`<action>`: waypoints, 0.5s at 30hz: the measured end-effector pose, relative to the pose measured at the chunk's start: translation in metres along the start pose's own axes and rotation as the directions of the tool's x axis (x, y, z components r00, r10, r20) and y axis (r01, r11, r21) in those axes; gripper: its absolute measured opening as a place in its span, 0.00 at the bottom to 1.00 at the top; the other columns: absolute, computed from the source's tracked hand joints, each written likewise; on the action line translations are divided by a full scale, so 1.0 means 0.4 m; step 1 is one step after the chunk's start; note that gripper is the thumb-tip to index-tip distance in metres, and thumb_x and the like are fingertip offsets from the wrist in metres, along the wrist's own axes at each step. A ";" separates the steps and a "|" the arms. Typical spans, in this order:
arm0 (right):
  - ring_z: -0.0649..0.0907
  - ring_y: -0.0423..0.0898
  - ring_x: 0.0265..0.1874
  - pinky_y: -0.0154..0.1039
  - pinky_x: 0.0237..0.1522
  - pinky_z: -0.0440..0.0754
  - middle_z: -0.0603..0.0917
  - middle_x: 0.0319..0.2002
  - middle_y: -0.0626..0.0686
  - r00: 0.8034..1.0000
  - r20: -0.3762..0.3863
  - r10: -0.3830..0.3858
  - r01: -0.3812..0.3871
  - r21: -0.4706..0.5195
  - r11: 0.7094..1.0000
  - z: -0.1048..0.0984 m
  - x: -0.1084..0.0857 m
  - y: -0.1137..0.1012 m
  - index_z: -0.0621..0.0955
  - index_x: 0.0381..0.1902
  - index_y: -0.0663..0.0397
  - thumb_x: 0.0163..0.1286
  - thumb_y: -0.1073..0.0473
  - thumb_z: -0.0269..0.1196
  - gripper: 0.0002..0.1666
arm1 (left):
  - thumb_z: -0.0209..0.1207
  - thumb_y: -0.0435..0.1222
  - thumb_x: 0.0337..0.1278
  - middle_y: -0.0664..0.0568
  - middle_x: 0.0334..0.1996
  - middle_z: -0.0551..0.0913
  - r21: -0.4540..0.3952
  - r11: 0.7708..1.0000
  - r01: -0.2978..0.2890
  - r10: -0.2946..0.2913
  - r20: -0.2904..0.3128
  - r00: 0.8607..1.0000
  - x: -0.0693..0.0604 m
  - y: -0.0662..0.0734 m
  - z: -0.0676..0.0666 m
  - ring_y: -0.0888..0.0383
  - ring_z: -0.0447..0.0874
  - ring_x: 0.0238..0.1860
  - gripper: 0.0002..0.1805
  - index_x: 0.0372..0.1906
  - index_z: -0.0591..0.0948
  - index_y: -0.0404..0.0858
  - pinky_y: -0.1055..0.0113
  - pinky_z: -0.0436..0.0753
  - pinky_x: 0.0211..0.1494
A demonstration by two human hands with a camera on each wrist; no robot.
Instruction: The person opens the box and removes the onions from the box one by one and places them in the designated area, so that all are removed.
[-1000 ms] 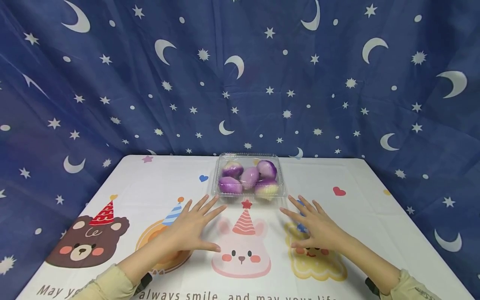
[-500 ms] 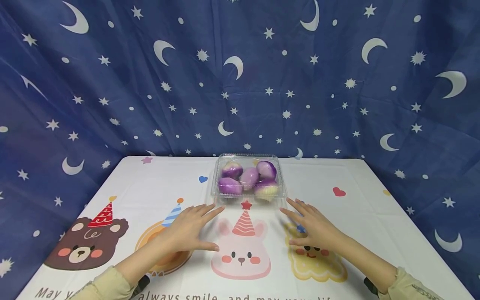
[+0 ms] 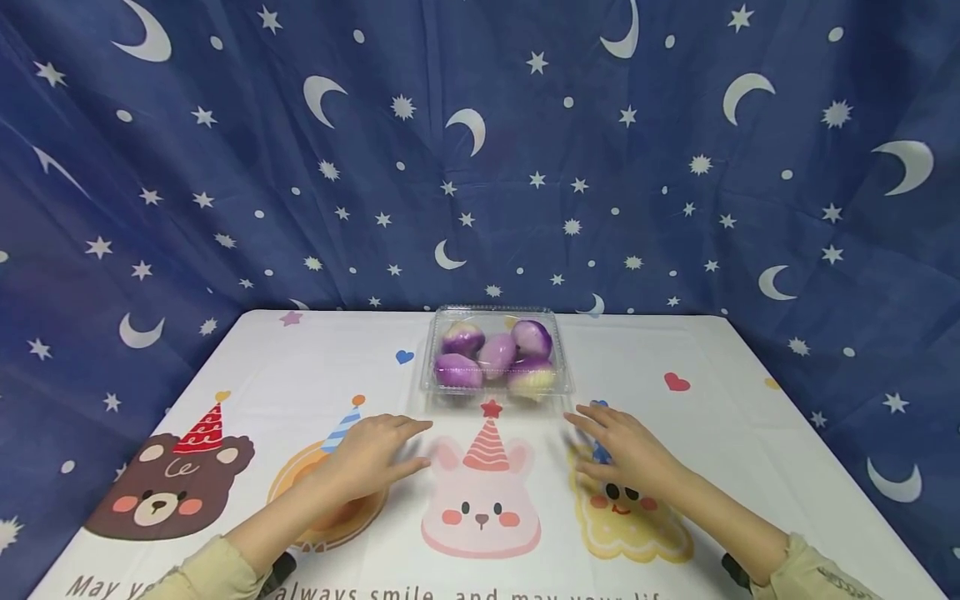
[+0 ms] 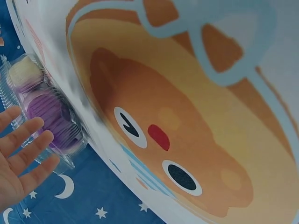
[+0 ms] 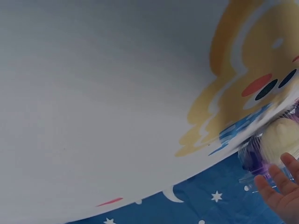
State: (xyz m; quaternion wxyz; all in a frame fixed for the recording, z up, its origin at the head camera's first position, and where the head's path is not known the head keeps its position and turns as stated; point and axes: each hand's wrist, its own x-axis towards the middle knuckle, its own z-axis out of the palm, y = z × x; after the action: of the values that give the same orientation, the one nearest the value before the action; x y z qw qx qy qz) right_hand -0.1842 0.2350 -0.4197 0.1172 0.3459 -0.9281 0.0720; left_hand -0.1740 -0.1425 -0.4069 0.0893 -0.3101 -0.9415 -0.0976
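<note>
Beige sleeves (image 3: 216,570), dark wristbands (image 3: 279,573), bare hands (image 3: 369,458)

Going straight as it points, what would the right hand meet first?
The right hand would probably meet the clear plastic container at its near right corner; hand height is unclear, so it might pass above.

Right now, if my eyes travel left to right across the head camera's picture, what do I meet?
Printed brown bear → left hand → clear plastic box with purple pieces inside → right hand → right sleeve.
</note>
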 end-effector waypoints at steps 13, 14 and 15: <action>0.84 0.53 0.45 0.50 0.49 0.80 0.86 0.44 0.53 0.997 -0.079 0.013 -0.016 -0.034 0.999 0.004 0.019 -0.007 0.82 0.48 0.56 0.56 0.51 0.69 0.23 | 0.63 0.49 0.54 0.51 0.43 0.87 -0.057 0.995 0.082 -0.086 -0.058 0.995 -0.008 -0.013 -0.004 0.52 0.85 0.45 0.21 0.49 0.83 0.42 0.57 0.83 0.45; 0.84 0.52 0.44 0.50 0.49 0.81 0.86 0.43 0.53 0.996 -0.084 0.014 -0.017 -0.037 0.999 0.004 0.020 -0.006 0.83 0.47 0.56 0.56 0.52 0.69 0.22 | 0.63 0.49 0.54 0.51 0.43 0.87 -0.069 0.993 0.096 -0.100 -0.063 0.993 -0.007 -0.013 -0.006 0.52 0.85 0.45 0.21 0.49 0.84 0.42 0.56 0.83 0.46; 0.85 0.53 0.44 0.50 0.48 0.81 0.86 0.43 0.53 0.996 -0.089 0.013 -0.016 -0.041 0.999 0.003 0.020 -0.006 0.83 0.47 0.56 0.56 0.52 0.69 0.22 | 0.63 0.48 0.54 0.50 0.43 0.87 -0.085 0.990 0.109 -0.115 -0.067 0.991 -0.005 -0.013 -0.008 0.51 0.85 0.46 0.20 0.48 0.84 0.41 0.56 0.83 0.47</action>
State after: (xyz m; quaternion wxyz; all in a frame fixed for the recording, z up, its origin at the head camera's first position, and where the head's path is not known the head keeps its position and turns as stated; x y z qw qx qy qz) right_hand -0.1887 0.2281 -0.4188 0.1649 0.3331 -0.9258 0.0687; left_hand -0.1752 -0.1487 -0.4050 0.1048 -0.2564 -0.9488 -0.1517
